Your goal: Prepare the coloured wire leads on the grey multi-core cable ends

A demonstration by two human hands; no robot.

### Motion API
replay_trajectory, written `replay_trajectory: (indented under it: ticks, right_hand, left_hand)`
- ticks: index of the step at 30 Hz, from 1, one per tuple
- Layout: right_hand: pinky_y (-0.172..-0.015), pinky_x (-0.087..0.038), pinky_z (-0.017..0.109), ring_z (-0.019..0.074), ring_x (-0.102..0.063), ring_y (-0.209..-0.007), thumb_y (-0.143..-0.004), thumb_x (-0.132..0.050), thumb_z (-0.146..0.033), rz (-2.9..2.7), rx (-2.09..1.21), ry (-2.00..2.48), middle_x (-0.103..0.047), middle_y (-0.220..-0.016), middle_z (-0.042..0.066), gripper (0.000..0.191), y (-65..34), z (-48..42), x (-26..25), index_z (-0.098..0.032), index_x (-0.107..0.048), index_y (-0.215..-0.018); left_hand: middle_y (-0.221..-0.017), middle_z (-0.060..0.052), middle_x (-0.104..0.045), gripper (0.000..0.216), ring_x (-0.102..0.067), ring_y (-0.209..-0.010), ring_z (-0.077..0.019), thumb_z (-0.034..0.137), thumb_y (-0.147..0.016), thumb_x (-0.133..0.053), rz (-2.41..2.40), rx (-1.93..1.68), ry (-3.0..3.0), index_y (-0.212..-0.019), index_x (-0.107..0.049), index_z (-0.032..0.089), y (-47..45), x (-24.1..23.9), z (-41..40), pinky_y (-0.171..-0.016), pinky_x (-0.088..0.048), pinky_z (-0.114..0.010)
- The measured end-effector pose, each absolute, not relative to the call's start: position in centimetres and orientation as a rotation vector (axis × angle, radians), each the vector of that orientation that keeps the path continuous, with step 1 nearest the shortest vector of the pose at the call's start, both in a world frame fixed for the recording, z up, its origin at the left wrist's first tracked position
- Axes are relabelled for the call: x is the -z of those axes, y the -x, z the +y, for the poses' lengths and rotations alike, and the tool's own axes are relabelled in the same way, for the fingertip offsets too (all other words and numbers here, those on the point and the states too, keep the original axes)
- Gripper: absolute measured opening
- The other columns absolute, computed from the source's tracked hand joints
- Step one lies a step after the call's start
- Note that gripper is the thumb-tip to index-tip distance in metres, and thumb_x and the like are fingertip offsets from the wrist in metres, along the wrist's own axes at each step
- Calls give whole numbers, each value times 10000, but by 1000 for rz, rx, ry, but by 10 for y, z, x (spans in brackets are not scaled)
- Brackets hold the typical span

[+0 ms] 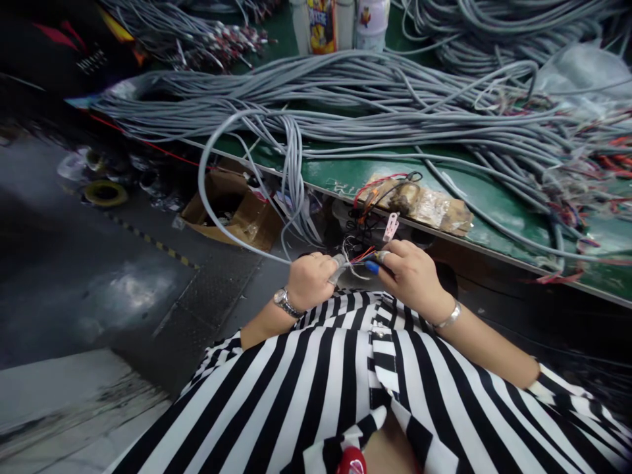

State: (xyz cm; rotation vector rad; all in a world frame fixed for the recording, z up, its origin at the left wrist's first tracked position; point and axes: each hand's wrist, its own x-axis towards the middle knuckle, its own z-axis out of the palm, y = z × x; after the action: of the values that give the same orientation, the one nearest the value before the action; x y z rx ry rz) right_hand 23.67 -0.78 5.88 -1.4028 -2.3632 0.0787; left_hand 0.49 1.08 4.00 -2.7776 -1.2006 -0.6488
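Note:
My left hand point(310, 279) is closed around the end of a grey cable point(205, 197) that loops up to the left and back to the bench. Thin coloured wires point(359, 258) fan out of the cable end between my hands. My right hand point(411, 271) is closed in a pinch on these wires, with a blue cap on one fingertip point(372, 267). Both hands sit just above my striped shirt, below the edge of the green bench point(345, 174).
Large bundles of grey cables point(375, 99) cover the bench. A taped brown pad with wires and a pink tag point(391, 226) lies at the bench edge. Bottles point(340, 23) stand at the back. An open cardboard box point(237, 207) sits on the floor at left.

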Motion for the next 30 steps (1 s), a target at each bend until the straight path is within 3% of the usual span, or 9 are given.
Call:
replay_trajectory:
  ticks: [10,19,25,30]
  right_hand:
    - [-694,-377,311,186,-483,-731,-914,-518,-314,-2296,-132,1403,-606,-815,72,240,-237,-11,-52,-177,-627,-751]
    - [-604,-379,274,156,-498,-661,-912,-515,-324,-2076,-423,1407,-535,-704,28,272,-234,-10,-31,-187,-586,-688]
    - [-648,-391,280,164,-511,-706,-918,-508,-339,-2136,-370,1332,-570,-747,51,251,-228,-16,-33,-170,-630,-778]
    - [-629,-371,285,152,-481,-666,-894,-522,-318,-2229,-338,1116,-567,-728,48,250,-231,-21,-37,-171,-611,-712]
  left_hand:
    - [-636,-41,-613,172,-526,-614,-157,178,-819,-520,-1201,651,2774,-658,-580,178,-5,-40,10,-579,-359,-293]
    - [-683,-57,-629,162,-553,-648,-168,173,-826,-501,-1224,613,2801,-704,-607,178,-6,-36,7,-595,-379,-300]
    - [-673,-51,-638,128,-553,-634,-166,144,-785,-513,-1218,559,2830,-730,-625,174,-7,-32,9,-581,-384,-291]
    - [-665,-46,-644,155,-586,-641,-170,131,-770,-506,-1283,581,2889,-791,-653,174,-9,-21,10,-603,-419,-286]
